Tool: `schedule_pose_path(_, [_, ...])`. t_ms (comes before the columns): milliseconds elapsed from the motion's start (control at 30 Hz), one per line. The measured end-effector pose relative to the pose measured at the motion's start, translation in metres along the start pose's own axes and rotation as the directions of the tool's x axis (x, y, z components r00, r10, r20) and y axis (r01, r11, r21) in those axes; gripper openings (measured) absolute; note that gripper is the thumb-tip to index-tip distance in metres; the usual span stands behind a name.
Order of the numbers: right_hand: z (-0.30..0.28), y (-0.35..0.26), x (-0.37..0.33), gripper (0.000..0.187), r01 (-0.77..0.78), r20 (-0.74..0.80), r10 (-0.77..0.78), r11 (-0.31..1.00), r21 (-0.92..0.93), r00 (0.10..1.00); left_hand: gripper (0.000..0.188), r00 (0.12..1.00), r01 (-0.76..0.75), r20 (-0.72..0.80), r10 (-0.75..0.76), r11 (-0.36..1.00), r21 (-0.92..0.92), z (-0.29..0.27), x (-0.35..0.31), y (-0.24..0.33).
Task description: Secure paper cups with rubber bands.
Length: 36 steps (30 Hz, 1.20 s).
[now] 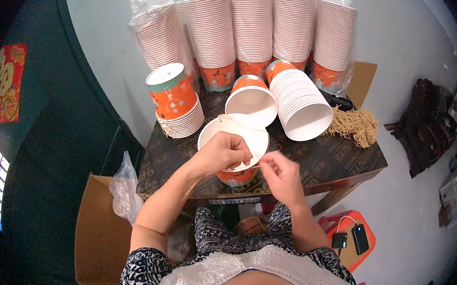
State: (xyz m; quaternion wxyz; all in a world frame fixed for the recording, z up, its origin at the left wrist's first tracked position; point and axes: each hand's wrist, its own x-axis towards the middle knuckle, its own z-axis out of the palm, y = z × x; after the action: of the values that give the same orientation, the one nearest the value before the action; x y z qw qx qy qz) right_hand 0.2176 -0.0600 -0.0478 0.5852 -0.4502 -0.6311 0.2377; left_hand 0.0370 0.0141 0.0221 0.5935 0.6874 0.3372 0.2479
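On the table just in front of me stands an orange paper bucket, its white mouth facing up. A thin pale cord runs from its far rim across the opening. My left hand is closed, its fingertips down inside the near part of the mouth; what they pinch is hidden. Beside the near right rim, my right hand is closed in a pinch on a thin piece of cord at the bucket's edge. Its fingers are slightly blurred.
Behind are a tipped bucket, a lying bucket stack, an inverted stack and several tall bagged stacks. A cord bundle lies on the table's right. A cardboard box and red stool flank me.
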Motion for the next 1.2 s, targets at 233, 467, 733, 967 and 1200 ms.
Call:
schedule_pose_path(233, [-0.025,-0.032,0.043,0.016,0.218,0.06,-0.211,0.967,-0.129,0.976,0.001,0.997,0.009,0.082,-0.01,1.0,0.016,-0.005,0.005,-0.01])
schedule_pose_path(467, [-0.004,-0.033,0.076,0.024,0.529,0.281,-0.498,0.848,-0.038,0.82,0.005,0.994,-0.089,0.069,0.088,0.996,0.022,0.005,0.01,-0.014])
schedule_pose_path(733, [-0.013,-0.038,0.072,0.023,0.505,0.163,-0.478,0.828,-0.244,0.863,0.006,0.988,-0.026,0.153,0.026,1.0,-0.004,-0.009,0.01,-0.013])
schedule_pose_path(967, [-0.014,-0.014,0.028,0.011,0.402,0.126,-0.382,0.859,-0.318,0.916,0.006,0.984,-0.076,0.16,0.081,0.996,-0.034,-0.008,0.008,-0.009])
schedule_pose_path(1200, [-0.004,-0.017,0.021,0.017,0.349,0.116,-0.33,0.9,-0.262,0.937,0.01,0.985,-0.072,0.155,0.07,0.997,0.009,-0.007,0.002,-0.003])
